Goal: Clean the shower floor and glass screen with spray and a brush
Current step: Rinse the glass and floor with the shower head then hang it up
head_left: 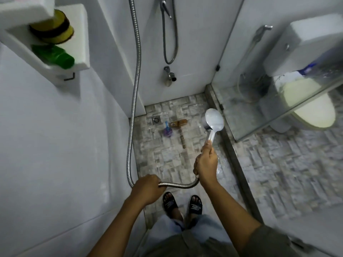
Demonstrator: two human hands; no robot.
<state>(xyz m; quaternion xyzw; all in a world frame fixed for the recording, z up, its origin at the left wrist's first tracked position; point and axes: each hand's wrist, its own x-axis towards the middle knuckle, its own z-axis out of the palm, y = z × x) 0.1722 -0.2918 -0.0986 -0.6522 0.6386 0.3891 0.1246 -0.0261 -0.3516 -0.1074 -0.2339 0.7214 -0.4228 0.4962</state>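
My right hand [207,164] grips the chrome handle of a shower head [214,120], whose round white face tilts toward the glass screen [269,101] on the right. My left hand [147,188] is closed around the metal hose [134,101], which loops up the left wall. On the grey stone-tile shower floor [172,160] lie a brown long-handled brush [181,127] and a purple-and-blue spray bottle [168,130], both close to the square drain [156,120].
A white corner shelf [81,43] at upper left holds a yellow container and a green bottle. A tap [169,75] and a second hose hang on the back wall. Beyond the glass stands a toilet [306,101]. My sandalled feet [182,203] stand on the shower floor.
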